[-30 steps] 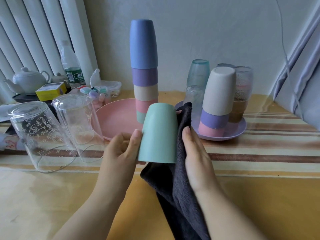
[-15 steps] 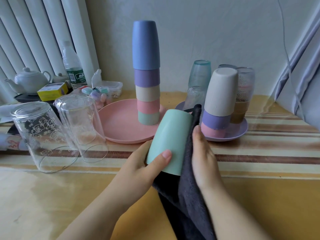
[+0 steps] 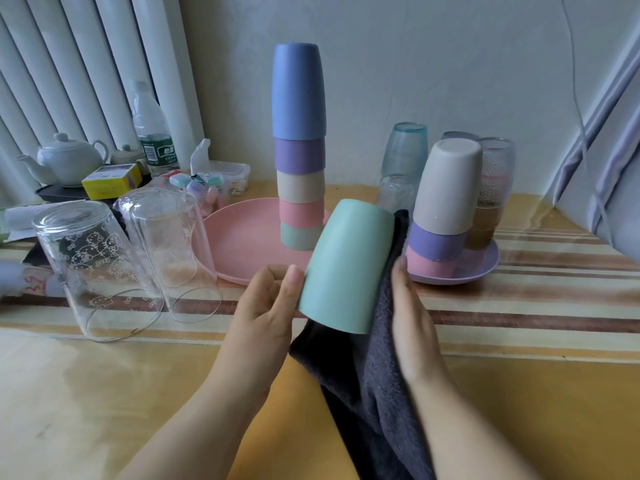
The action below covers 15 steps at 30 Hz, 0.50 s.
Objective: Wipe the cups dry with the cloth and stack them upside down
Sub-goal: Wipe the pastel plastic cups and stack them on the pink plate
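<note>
My left hand (image 3: 266, 306) grips a mint green cup (image 3: 346, 268), held bottom up and tilted to the right above the table. My right hand (image 3: 408, 317) presses a dark grey cloth (image 3: 363, 375) against the cup's right side; the cloth hangs down below both hands. Behind the cup, a tall stack of several upturned cups with a blue cup (image 3: 298, 91) on top stands on a pink plate (image 3: 242, 244). To the right, a shorter stack topped by a beige cup (image 3: 446, 188) sits on a purple plate (image 3: 485, 265).
Two clear glasses (image 3: 90, 265) (image 3: 166, 244) stand upside down at the left. More glasses (image 3: 403, 150) (image 3: 493, 188) are behind the purple plate. A teapot (image 3: 65, 161), a water bottle (image 3: 152, 133), a yellow box (image 3: 110, 180) and small containers crowd the back left. A curtain (image 3: 606, 161) hangs at right.
The green cup went from upright to tilted right and turned in my hands. My left thumb crossed the cup's front, then came back to its left side.
</note>
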Available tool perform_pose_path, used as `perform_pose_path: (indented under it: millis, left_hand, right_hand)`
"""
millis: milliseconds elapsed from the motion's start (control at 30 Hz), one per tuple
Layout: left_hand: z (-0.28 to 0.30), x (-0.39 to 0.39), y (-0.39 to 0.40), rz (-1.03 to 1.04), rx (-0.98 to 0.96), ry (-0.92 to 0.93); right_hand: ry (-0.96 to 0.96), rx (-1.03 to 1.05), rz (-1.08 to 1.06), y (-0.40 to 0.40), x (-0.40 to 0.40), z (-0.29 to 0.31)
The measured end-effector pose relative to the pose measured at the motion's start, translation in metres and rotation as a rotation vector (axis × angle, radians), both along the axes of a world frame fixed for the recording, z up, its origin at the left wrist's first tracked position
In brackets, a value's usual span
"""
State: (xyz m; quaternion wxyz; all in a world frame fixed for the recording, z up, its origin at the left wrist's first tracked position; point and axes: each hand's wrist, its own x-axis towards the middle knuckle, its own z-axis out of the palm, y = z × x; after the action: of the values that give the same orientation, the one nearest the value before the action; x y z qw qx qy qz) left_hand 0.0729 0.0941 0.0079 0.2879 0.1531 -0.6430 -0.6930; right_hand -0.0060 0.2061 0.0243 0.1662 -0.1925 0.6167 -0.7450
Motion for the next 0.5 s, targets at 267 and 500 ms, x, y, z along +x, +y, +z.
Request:
perform_pose_path:
  millis: [267, 500]
  left_hand:
    - [-0.003, 0.005, 0.008, -0.043, -0.286, -0.139]
    - [0.009, 0.013, 0.005, -0.417, -0.055, -0.193]
  right_hand:
    - [0.133, 0.137, -0.041, -0.007, 0.005, -0.01]
    - [-0.038, -0.107, -0.062, 0.01, -0.018, 0.002]
